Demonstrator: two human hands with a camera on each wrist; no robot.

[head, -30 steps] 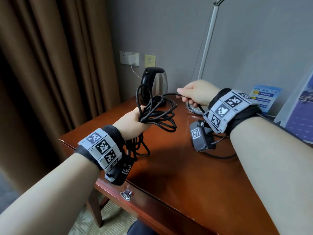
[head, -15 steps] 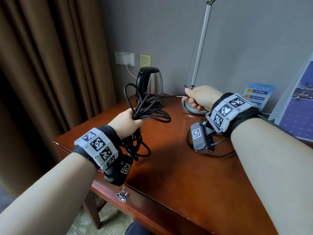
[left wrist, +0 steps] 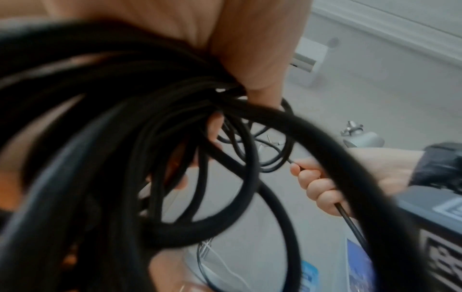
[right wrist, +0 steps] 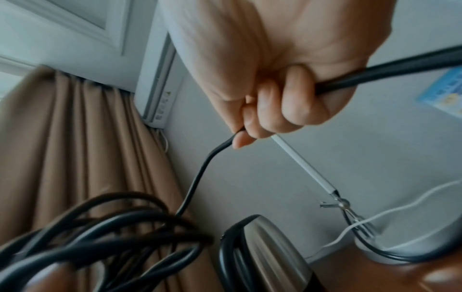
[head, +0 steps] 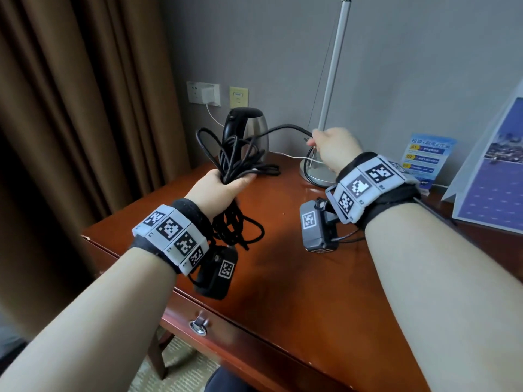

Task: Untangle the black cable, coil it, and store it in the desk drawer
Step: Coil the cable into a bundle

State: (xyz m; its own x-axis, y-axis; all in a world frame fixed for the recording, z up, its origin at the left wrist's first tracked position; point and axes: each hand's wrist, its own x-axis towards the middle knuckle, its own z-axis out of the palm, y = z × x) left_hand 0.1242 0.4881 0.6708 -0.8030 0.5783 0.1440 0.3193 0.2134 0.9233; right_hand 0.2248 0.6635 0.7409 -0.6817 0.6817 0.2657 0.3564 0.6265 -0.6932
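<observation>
Left hand (head: 219, 188) grips the bundled cable (head: 235, 162) above the desk's (head: 297, 278) bare middle. Right hand (head: 335, 149) fists one strand beside the one lamp (head: 325, 108) and one kettle (head: 252, 128).

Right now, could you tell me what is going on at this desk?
A person is sorting out a black cable above a wooden desk. The left hand grips a bundle of its loops, while the right hand holds a single strand leading out of that bundle, near the lamp base. The coil is not yet tidy, and the desk drawer is closed.
</observation>
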